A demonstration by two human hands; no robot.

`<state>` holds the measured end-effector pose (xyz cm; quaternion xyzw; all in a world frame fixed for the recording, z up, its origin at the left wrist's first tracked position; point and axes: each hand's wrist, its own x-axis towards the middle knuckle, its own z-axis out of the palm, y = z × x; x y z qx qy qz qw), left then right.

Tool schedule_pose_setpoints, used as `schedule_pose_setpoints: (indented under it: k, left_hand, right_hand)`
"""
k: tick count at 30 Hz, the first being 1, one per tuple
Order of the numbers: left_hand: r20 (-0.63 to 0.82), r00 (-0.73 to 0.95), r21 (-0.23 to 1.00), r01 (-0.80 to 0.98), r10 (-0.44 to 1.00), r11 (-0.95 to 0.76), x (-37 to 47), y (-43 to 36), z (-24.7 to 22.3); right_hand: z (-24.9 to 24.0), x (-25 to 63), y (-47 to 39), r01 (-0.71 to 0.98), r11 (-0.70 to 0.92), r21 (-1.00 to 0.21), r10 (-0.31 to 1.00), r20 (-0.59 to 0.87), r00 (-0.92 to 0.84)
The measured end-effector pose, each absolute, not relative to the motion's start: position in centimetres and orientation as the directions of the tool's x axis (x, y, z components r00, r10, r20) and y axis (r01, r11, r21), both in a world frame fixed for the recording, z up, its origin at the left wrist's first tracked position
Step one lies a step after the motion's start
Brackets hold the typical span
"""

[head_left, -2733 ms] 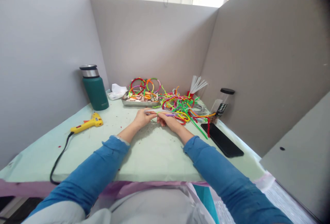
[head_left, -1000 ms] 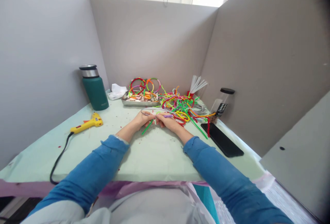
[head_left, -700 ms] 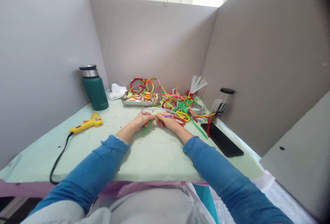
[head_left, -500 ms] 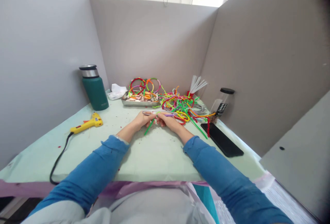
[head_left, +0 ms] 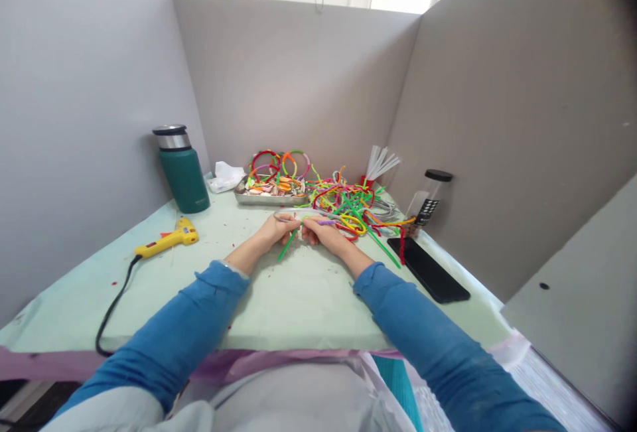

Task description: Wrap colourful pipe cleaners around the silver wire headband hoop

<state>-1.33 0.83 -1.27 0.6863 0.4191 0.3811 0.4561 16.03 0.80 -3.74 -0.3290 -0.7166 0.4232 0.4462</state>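
Note:
My left hand [head_left: 277, 230] and my right hand [head_left: 320, 229] meet over the middle of the table, fingers closed and nearly touching. Between them they hold a thin grey hoop [head_left: 283, 217], its far side arching just beyond my fingers. A green pipe cleaner [head_left: 287, 246] slants down toward me from my left fingertips. A short purple section [head_left: 327, 222] shows beside my right hand. Just right of my hands lie yellow and red pipe cleaners [head_left: 354, 223].
A metal tray [head_left: 271, 200] of small pieces and finished-looking colourful rings stand behind. Left are a yellow glue gun [head_left: 172, 239] and a green bottle [head_left: 183, 176]. Right are tangled pipe cleaners [head_left: 343, 196], a black phone [head_left: 430, 271] and a clear black-lidded bottle [head_left: 432, 196]. Grey partitions surround the table.
The grey hoop's far side shows more clearly above my fingers. Both hands have stayed almost in place, still closed.

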Motion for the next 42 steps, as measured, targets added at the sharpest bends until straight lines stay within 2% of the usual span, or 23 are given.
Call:
schedule_pose_setpoints:
  k: [5, 15, 20, 25, 31, 35, 42]
  left_hand:
    - [0.123, 0.368, 0.952, 0.22, 0.922, -0.215, -1.4, 0.9, -1.5]
    - [0.192, 0.375, 0.924, 0.242, 0.907, -0.296, -0.9, 0.4, -0.7]
    - [0.216, 0.297, 0.922, 0.252, 0.93, -0.294, -1.0, 0.5, -0.7]
    - [0.248, 0.31, 0.919, 0.224, 0.918, -0.324, -0.9, 0.2, -0.4]
    - [0.255, 0.3, 0.902, 0.269, 0.919, -0.338, -0.8, 0.6, -0.6]
    - [0.323, 0.308, 0.86, 0.298, 0.895, -0.413, -1.0, 1.5, -1.4]
    - [0.497, 0.376, 0.69, 0.375, 0.782, -0.619, -1.3, 2.1, -1.8]
  right_hand:
    - [-3.7, 16.0, 0.8, 0.101, 0.417, -0.903, 0.855, 0.352, -0.382]
    - [-3.7, 16.1, 0.8, -0.036, 0.339, -0.94, 0.881, 0.33, -0.34]
    - [-3.5, 16.1, 0.7, -0.026, 0.334, -0.942, 0.881, 0.322, -0.346]
    - [-3.6, 16.0, 0.9, -0.018, 0.314, -0.949, 0.891, 0.301, -0.34]
    - [-3.6, 16.0, 1.0, -0.016, 0.313, -0.95, 0.892, 0.3, -0.339]
    - [-3.5, 16.1, 1.0, -0.011, 0.286, -0.958, 0.899, 0.272, -0.342]
    - [-3.8, 16.3, 1.4, -0.055, 0.243, -0.968, 0.899, 0.246, -0.361]
